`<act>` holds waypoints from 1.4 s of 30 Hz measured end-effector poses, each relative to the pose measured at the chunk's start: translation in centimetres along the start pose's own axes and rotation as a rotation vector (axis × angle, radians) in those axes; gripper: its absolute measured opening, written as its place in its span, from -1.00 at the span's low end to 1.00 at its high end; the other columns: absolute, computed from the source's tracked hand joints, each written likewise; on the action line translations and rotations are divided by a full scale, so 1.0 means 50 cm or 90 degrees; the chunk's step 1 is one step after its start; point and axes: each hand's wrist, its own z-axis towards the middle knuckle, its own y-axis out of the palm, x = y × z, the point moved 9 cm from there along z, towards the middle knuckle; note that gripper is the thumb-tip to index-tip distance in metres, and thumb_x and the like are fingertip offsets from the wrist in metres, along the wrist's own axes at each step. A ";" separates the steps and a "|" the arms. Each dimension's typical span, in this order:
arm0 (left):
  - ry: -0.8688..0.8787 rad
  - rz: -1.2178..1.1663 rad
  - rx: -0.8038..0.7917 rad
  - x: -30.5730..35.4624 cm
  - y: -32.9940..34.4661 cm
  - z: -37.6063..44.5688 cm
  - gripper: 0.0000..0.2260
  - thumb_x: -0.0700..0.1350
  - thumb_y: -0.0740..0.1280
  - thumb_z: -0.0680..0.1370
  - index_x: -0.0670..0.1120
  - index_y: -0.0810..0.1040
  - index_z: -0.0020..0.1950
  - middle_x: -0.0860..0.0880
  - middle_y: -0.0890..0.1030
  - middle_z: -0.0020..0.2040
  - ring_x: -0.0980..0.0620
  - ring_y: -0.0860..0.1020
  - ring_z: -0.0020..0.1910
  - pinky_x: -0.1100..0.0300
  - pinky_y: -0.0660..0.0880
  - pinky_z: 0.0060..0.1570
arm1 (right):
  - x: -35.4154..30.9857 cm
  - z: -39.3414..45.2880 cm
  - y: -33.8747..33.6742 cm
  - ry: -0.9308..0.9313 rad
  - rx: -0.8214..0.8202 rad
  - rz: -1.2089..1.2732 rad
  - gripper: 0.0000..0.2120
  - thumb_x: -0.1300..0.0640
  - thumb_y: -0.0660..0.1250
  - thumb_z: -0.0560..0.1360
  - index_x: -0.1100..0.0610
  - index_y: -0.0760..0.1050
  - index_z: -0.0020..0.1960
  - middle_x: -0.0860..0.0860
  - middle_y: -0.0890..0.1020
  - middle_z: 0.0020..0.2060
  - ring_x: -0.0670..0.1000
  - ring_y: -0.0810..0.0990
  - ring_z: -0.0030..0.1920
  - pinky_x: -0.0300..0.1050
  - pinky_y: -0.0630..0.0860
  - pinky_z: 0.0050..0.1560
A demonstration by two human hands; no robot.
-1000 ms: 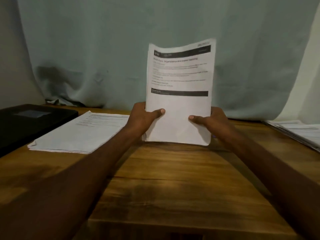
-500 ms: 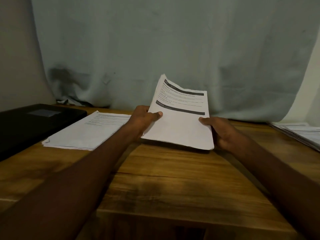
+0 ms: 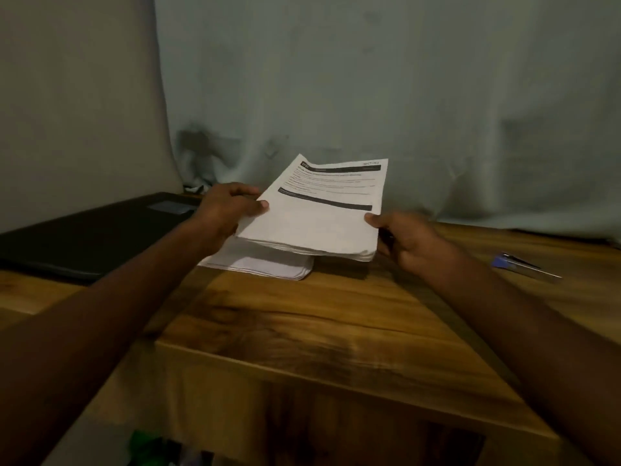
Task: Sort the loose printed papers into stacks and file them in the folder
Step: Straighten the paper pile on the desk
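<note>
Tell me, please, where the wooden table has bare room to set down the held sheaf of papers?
Bare wood lies in front of the flat white paper stack, up to the near edge. Another patch lies between the right hand and the blue pen. The left is crowded by the black folder.

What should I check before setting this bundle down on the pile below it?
1. Left hand grips the held bundle at its left edge: ok.
2. Right hand grips its right edge: ok.
3. Bundle edges squared: ok on the near edge; far edge cannot tell.
4. Bundle lined up over the lower pile: not ok, it sits off to the right and overhangs.
5. Bundle matches the pile's sort category: cannot tell, print is unreadable.
6. Pen on the table clear of the drop spot: ok.
</note>
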 end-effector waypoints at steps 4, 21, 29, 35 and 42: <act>-0.002 -0.022 0.063 -0.028 -0.119 0.012 -0.69 -0.35 0.53 0.45 -0.13 0.68 0.16 -0.14 0.71 0.05 -0.13 0.69 0.06 0.02 0.64 0.10 | 0.026 0.035 0.108 0.022 0.012 -0.007 -0.77 0.39 0.35 0.59 0.29 0.55 0.23 0.13 0.69 0.09 0.13 0.69 0.10 -0.06 0.70 -0.18; 0.160 0.503 0.051 -0.065 -0.135 0.000 -0.74 -0.23 0.45 0.56 -0.12 0.63 0.25 -0.09 0.68 0.10 0.00 0.62 0.08 0.07 0.56 0.20 | 0.023 0.023 0.158 -0.276 0.197 -0.643 -0.82 0.17 0.46 0.51 0.22 0.64 0.08 0.07 0.64 -0.04 0.02 0.51 -0.12 -0.14 0.42 -0.14; 0.181 0.532 0.043 -0.069 -0.112 -0.005 -0.78 -0.13 0.35 0.65 -0.12 0.58 0.29 -0.11 0.65 0.17 0.07 0.54 0.02 0.19 0.46 0.02 | 0.038 0.034 0.166 -0.299 0.160 -0.710 -0.85 0.10 0.40 0.52 0.15 0.70 -0.04 0.08 0.72 -0.02 0.12 0.65 0.04 -0.16 0.39 -0.13; 0.151 0.554 -0.017 -0.084 -0.101 -0.004 -0.65 -0.24 0.38 0.61 -0.14 0.52 0.40 -0.17 0.58 0.34 -0.11 0.56 0.28 0.03 0.53 0.26 | 0.035 0.021 0.180 -0.314 0.157 -0.736 -0.82 0.23 0.32 0.55 0.19 0.70 -0.08 0.10 0.72 -0.09 0.10 0.65 -0.02 -0.16 0.37 -0.16; 0.146 0.560 0.008 -0.073 -0.101 -0.012 -0.76 -0.28 0.36 0.59 -0.19 0.61 0.25 -0.17 0.63 0.20 -0.08 0.58 0.17 0.04 0.54 0.22 | 0.039 0.015 0.179 -0.320 0.141 -0.732 -0.83 0.23 0.36 0.51 0.21 0.67 0.05 0.08 0.68 0.01 0.10 0.62 0.09 -0.16 0.39 -0.08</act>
